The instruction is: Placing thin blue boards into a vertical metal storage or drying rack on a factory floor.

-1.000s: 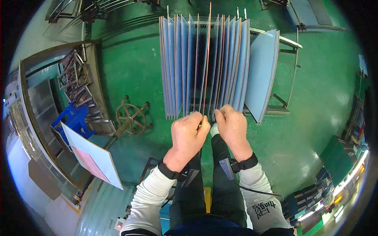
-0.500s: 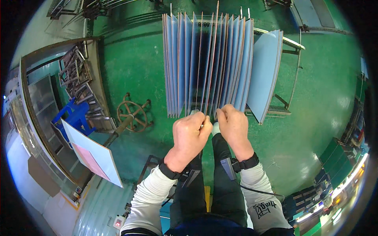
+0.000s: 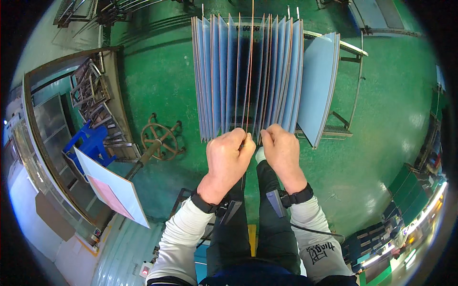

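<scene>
A row of thin blue panels (image 3: pixel 219 76) stands upright, edge toward me, with reddish-brown rims. One panel (image 3: pixel 250 71) rises above its neighbours, with a dark gap on both sides of it. Around the near edge of that panel, the fingers of my left hand (image 3: pixel 227 157) are closed. My right hand (image 3: pixel 282 150) is closed in a pinch just to the right, against the near edges of the neighbouring panels. Its fingertips hide what, if anything, lies between them. Dark bands with grey devices sit on both wrists.
Larger blue panels (image 3: pixel 318 86) lean at the row's right end on a metal rack (image 3: pixel 355 95). To the left are a spoked wheel base (image 3: pixel 161 137), a blue plastic stool (image 3: pixel 90 140) and a pale board with a pink patch (image 3: pixel 136 209). The floor (image 3: pixel 381 119) is green.
The tall panel has shifted left within the row, and the gap to its right has widened. My left hand has moved slightly up; my right hand stays nearly in place.
</scene>
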A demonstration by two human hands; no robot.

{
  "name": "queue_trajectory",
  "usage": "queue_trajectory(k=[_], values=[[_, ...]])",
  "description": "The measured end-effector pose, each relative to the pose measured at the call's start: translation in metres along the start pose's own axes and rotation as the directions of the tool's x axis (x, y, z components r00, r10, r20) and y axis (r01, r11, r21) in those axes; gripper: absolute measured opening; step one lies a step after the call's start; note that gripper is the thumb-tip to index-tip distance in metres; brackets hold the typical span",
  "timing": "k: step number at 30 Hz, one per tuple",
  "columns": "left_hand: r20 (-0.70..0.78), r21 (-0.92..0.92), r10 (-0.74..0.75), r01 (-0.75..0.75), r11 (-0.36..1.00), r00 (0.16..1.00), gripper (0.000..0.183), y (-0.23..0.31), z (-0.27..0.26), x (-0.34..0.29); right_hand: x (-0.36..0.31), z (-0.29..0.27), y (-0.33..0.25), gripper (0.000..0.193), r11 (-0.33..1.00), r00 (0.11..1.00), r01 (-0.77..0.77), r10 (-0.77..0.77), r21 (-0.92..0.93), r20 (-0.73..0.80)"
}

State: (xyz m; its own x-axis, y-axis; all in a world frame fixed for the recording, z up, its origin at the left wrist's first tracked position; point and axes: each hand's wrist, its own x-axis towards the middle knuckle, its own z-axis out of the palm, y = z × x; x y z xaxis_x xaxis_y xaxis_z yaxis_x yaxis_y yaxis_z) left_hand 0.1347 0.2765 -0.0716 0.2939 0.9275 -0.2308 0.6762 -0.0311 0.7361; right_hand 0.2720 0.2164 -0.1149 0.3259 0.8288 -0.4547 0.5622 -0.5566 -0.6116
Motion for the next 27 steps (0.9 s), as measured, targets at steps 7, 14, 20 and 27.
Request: queue_trajectory(k=[7, 14, 20, 27], values=[[0.004, -0.054, -0.011, 0.011, 0.998, 1.000, 0.024, 0.000, 0.016, 0.002, -0.001, -0.002, 0.002, 0.021, 1.000, 1.000, -0.008, 0.008, 0.005, 0.008], [0.020, 0.003, 0.021, -0.021, 1.000, 1.000, 0.024, 0.008, 0.012, 0.004, -0.005, -0.005, 0.006, 0.021, 1.000, 1.000, -0.004, 0.004, 0.013, 0.006], [0.011, -0.021, 0.063, -0.063, 0.998, 0.998, 0.023, 0.013, 0.009, 0.018, -0.009, -0.008, 0.007, 0.020, 0.999, 1.000, -0.017, 0.017, 0.031, 0.020], [-0.002, 0.022, 0.040, -0.040, 0.999, 0.999, 0.022, 0.017, 0.003, 0.018, -0.014, -0.010, 0.014, 0.019, 0.999, 1.000, -0.030, 0.030, 0.043, 0.000]])
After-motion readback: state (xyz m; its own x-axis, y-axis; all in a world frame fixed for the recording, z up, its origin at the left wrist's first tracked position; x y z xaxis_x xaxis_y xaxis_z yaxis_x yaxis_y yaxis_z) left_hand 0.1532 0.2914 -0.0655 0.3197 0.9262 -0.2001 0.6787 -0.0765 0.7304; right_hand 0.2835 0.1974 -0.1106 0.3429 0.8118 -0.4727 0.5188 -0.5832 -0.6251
